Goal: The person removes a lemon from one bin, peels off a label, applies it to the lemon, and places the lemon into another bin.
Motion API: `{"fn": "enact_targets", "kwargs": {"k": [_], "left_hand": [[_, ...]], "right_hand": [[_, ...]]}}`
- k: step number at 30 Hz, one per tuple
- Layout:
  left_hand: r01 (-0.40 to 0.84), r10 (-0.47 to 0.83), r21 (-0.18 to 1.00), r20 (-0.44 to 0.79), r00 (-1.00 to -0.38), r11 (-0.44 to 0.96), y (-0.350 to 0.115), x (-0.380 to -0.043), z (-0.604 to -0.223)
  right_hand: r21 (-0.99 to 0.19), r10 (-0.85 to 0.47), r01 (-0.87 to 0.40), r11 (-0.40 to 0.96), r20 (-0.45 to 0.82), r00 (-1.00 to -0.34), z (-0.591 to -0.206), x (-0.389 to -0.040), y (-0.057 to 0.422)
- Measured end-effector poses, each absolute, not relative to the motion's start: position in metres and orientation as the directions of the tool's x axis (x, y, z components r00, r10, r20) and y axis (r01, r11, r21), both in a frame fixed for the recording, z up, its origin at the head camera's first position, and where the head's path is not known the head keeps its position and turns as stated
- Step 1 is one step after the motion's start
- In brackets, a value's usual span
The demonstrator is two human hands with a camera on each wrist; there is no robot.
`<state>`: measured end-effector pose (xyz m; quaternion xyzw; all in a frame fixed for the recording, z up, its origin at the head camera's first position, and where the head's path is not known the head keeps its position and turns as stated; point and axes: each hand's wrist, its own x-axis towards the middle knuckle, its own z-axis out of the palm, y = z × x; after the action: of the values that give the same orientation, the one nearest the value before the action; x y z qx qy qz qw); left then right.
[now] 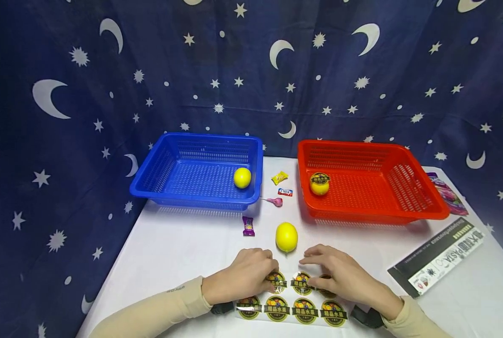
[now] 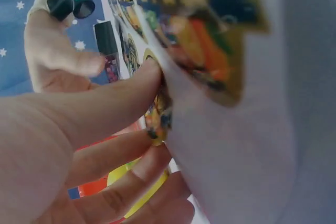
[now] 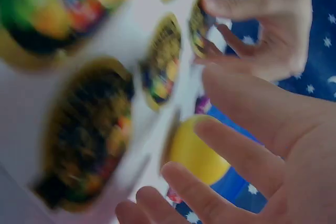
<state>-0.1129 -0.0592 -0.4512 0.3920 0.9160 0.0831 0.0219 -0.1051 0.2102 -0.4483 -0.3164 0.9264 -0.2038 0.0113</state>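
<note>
A sheet of round black-and-gold fruit stickers (image 1: 291, 319) lies flat in front of me. My left hand (image 1: 251, 272) is over its upper left part, thumb and forefinger spread at either side of one sticker (image 2: 158, 116); the hand hides part of that row. My right hand (image 1: 340, 277) hovers over the upper right part, fingers apart and loosely bent, holding nothing; in the right wrist view its fingertips (image 3: 176, 174) overlap a lemon (image 3: 197, 150). That lemon lies just beyond the sheet, between both hands in the head view.
A blue basket (image 1: 192, 199) at the back left holds one lemon (image 1: 242, 178). In the red basket (image 1: 374, 213) at the back right, another lemon (image 1: 320, 188) wears a sticker. Between them lie several wrapped candies (image 1: 280, 177). A black-and-white pasta box (image 1: 437, 256) is at right.
</note>
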Motion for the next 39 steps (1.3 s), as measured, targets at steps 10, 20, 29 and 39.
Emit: {"fn": "enact_targets", "kwargs": {"k": [10,20,29,39], "left_hand": [[0.643,0.718,0.475,0.035,-0.695,0.600,-0.066,-0.127,-0.437],[0.268,0.512,0.897,0.055,-0.857,0.352,-0.051,-0.164,-0.433],[0.240,0.360,0.895,0.097,-0.928,0.377,-0.036,-0.184,-0.446],[0.411,0.396,0.724,0.206,-0.895,0.554,-0.034,-0.178,-0.453]], "right_hand": [[-0.263,-0.569,-0.562,0.785,0.056,-0.821,-0.460,-0.092,0.207],[-0.340,-0.531,-0.552,0.761,0.164,-0.832,-0.450,-0.104,0.205],[-0.547,-0.352,-0.485,0.682,0.337,-0.874,-0.451,-0.133,0.192],[-0.575,-0.386,-0.526,0.626,0.357,-0.850,-0.460,-0.147,0.182]]}}
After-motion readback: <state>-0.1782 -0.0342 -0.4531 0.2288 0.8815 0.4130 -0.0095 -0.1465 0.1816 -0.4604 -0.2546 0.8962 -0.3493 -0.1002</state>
